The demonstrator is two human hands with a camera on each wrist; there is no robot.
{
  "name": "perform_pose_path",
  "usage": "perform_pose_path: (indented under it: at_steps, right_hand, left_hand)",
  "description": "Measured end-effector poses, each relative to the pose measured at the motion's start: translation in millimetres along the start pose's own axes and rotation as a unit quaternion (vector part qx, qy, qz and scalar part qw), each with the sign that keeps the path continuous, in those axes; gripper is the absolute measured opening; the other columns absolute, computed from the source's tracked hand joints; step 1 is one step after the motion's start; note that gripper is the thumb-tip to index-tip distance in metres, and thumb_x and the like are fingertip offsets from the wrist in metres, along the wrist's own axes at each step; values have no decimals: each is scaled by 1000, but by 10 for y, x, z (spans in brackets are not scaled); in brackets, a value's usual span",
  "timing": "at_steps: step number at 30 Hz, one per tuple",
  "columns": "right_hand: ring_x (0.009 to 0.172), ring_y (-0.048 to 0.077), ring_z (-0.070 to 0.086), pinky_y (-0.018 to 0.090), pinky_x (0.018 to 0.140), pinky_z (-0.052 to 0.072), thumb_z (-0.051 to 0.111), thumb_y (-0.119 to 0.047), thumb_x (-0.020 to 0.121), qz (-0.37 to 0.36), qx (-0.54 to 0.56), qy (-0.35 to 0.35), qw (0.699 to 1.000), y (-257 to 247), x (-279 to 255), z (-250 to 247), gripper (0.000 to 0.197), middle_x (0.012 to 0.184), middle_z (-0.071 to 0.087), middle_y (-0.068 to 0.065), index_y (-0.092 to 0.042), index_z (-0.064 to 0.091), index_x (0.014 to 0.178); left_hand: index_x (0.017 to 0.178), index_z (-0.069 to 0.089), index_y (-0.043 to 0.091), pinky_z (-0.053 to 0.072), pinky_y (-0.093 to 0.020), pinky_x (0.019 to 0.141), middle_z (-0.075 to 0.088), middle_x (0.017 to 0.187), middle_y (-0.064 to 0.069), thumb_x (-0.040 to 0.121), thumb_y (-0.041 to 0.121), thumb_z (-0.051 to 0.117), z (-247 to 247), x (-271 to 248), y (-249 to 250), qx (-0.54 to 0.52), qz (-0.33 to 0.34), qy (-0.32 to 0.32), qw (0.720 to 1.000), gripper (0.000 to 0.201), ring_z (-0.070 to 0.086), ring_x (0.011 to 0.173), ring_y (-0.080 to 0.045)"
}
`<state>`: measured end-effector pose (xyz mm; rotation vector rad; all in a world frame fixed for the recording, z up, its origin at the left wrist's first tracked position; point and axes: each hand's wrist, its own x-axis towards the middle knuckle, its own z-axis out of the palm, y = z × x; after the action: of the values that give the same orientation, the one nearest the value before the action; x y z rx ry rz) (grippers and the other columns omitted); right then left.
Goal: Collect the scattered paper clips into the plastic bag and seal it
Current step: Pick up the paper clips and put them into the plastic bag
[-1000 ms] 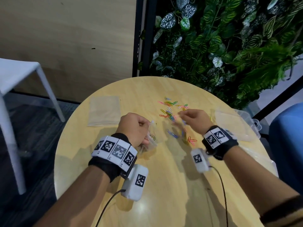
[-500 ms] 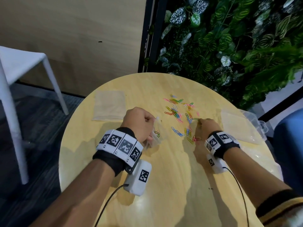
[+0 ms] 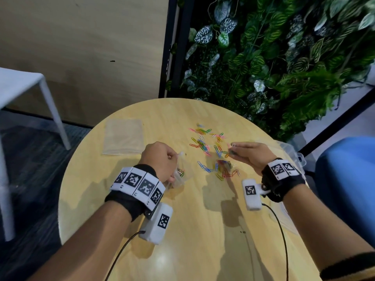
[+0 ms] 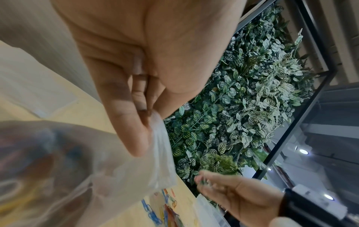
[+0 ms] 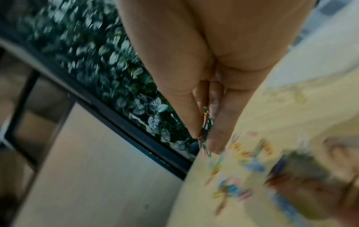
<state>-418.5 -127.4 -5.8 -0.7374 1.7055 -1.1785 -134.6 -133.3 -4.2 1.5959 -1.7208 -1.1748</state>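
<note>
Colourful paper clips [image 3: 205, 146] lie scattered across the middle of the round wooden table [image 3: 182, 240]. My left hand [image 3: 162, 159] grips the rim of a clear plastic bag [image 3: 180, 173] that holds a few clips; the left wrist view shows the bag [image 4: 136, 169] pinched between thumb and fingers. My right hand [image 3: 243, 155], lifted just above the table to the right of the pile, pinches a small bunch of clips [image 5: 205, 132] between thumb and fingers. A tighter heap of clips [image 3: 223, 169] lies below the right hand.
A second flat plastic bag [image 3: 123, 136] lies at the table's left rear. A clear plastic box [image 3: 292, 151] stands at the right edge behind my right hand. A plant wall [image 3: 274, 57] rises behind the table, a white stool [image 3: 30, 88] stands left, a blue seat [image 3: 349, 179] right.
My right hand went down onto the clips near the heap, then rose with a bunch pinched in its fingers. The left hand kept holding the bag in place.
</note>
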Motion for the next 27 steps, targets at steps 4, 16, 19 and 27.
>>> perform_pose_path:
  at_steps: [4, 16, 19, 27]
  right_hand:
    - [93, 25, 71, 22, 74, 59, 62, 2, 86, 29, 121, -144, 982, -149, -385, 362, 26, 102, 70, 20, 8, 63, 112]
    - [56, 14, 69, 24, 61, 58, 71, -21, 85, -171, -334, -113, 920, -11, -799, 1191, 21, 65, 73, 9, -4, 75, 74]
    - [73, 16, 71, 32, 79, 58, 61, -15, 89, -119, -324, -131, 929, -6, -767, 1234, 18, 77, 74, 8, -8, 77, 84]
    - [63, 9, 64, 20, 66, 52, 66, -11, 78, -294, -465, -136, 824, -24, -884, 1227, 16, 76, 76, -1, -17, 80, 81]
  left_hand:
    - [82, 75, -4, 63, -37, 58, 76, 70, -15, 96, 9, 56, 9, 1, -2, 5, 1, 3, 1000, 27, 72, 50, -26]
    - [85, 72, -10, 62, -48, 57, 75, 78, -21, 96, 4, 54, -10, -29, 59, -9, 7, 3, 1000, 26, 72, 49, -25]
    - [85, 73, -9, 63, -47, 57, 76, 78, -21, 97, 6, 55, -25, -28, 59, -27, 3, 6, 1000, 26, 72, 49, -25]
    - [85, 75, -2, 63, -40, 56, 76, 74, -17, 97, 9, 58, -51, -54, 63, -35, 3, 5, 999, 24, 72, 50, -25]
